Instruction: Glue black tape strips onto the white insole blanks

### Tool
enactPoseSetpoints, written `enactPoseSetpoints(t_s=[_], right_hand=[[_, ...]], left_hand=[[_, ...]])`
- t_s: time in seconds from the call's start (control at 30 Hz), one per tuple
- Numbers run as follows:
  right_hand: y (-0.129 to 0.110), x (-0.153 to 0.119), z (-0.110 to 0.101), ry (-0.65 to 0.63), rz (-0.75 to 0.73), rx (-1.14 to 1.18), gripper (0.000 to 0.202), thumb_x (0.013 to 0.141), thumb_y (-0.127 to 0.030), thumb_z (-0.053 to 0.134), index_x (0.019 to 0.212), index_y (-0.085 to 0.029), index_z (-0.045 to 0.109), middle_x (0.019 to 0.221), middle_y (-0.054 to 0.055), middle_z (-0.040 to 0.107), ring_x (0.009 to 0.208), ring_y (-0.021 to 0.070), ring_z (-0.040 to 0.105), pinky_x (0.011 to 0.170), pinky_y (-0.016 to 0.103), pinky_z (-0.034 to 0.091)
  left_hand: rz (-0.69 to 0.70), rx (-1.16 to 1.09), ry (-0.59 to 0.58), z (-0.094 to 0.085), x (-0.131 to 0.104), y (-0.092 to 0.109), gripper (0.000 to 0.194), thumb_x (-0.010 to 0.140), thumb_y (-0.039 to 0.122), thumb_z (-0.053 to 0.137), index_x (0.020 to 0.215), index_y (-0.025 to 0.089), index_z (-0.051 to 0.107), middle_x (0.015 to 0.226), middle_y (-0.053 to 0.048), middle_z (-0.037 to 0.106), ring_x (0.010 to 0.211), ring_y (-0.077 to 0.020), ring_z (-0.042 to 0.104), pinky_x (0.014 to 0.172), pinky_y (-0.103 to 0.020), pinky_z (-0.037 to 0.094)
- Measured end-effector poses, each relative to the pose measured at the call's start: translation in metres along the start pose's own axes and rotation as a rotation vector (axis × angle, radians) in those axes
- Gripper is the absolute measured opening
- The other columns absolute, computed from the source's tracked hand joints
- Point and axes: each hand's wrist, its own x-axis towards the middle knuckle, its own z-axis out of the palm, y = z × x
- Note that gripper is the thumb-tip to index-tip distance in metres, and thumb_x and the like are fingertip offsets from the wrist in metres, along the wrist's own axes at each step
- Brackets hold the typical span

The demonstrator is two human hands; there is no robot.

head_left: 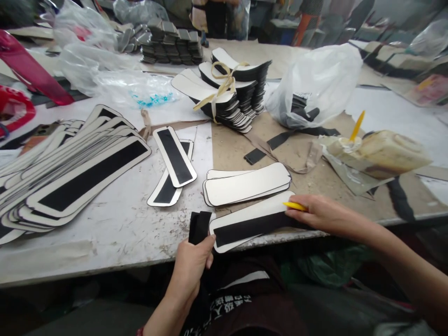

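A white curved panel (283, 199) lies at the table's front edge with a black strip (250, 228) along its face. My left hand (192, 261) is closed round folded black strips (200, 226), its thumb at the panel's left end. At the panel's right end, my right hand (322, 212) grips a thin yellow stick (294, 206), and its fingers touch the black strip there. Just behind lies a small stack of plain white panels (247, 185). Two panels with black strips (175, 158) lie crossed to the left.
Many stripped panels are fanned in a pile (91, 172) at left. Tied panel bundles (224, 88) and a plastic bag (315, 88) stand behind. A glue-stained container (392, 151) with a yellow stick sits at right. Grey stacked pieces (171, 44) are farther back.
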Motion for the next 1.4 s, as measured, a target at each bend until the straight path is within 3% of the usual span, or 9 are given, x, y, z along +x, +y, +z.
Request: enactPoseSetpoints(t_s=[0.1,0.27,0.5,0.77,1.17,1.4], right_hand=[[0.01,0.002,0.005,0.107,0.059,-0.035,0.028,0.089,-0.04,0.04,0.078,-0.02,0.055,0.078,0.004,0.065,0.069,0.0175,0.058,0.061,0.025,0.035],[0.0,0.016,0.016,0.217,0.179,-0.222,0.028,0.088,-0.044,0.044,0.079,-0.02,0.058,0.083,0.007,0.067,0.076,0.0219,0.06,0.058,0.027,0.032],[0.006,0.024,0.024,0.208,0.167,-0.254,0.026,0.088,-0.042,0.046,0.081,-0.02,0.059,0.085,0.006,0.067,0.078,0.0214,0.062,0.057,0.026,0.032],[0.013,0.033,0.029,0.142,0.151,-0.235,0.027,0.088,-0.043,0.045,0.081,-0.02,0.059,0.083,0.007,0.068,0.078,0.0229,0.063,0.056,0.027,0.032],[0.023,0.037,0.037,0.154,0.095,-0.249,0.03,0.088,-0.045,0.042,0.079,-0.021,0.057,0.082,0.008,0.067,0.074,0.0223,0.061,0.056,0.028,0.029],[0.024,0.038,0.039,0.16,0.089,-0.267,0.032,0.088,-0.047,0.041,0.08,-0.021,0.058,0.081,0.007,0.067,0.074,0.0229,0.061,0.054,0.028,0.028]], left_hand=[[0.029,0.031,-0.003,0.002,0.001,-0.002,0.036,0.066,0.037,0.063,0.04,0.019,0.044,0.03,0.005,0.036,0.035,-0.0091,0.032,0.044,-0.026,0.025],[0.027,0.128,-0.007,0.001,0.003,-0.008,0.046,0.069,0.044,0.063,0.035,0.02,0.042,0.03,0.003,0.038,0.037,-0.0106,0.034,0.048,-0.028,0.029],[0.058,0.188,-0.01,0.001,0.003,-0.009,0.053,0.071,0.047,0.06,0.031,0.023,0.035,0.029,0.002,0.037,0.037,-0.0123,0.037,0.05,-0.029,0.032],[0.047,0.169,0.011,0.006,-0.001,-0.003,0.049,0.071,0.043,0.061,0.035,0.022,0.036,0.031,0.003,0.038,0.036,-0.0112,0.036,0.046,-0.027,0.031],[-0.009,0.137,0.069,0.012,-0.003,-0.003,0.042,0.072,0.04,0.061,0.042,0.022,0.039,0.03,0.005,0.039,0.033,-0.0099,0.035,0.044,-0.026,0.028],[-0.015,0.124,0.068,0.013,-0.005,-0.003,0.04,0.071,0.046,0.062,0.047,0.022,0.041,0.033,0.006,0.04,0.034,-0.0097,0.036,0.042,-0.025,0.028]])
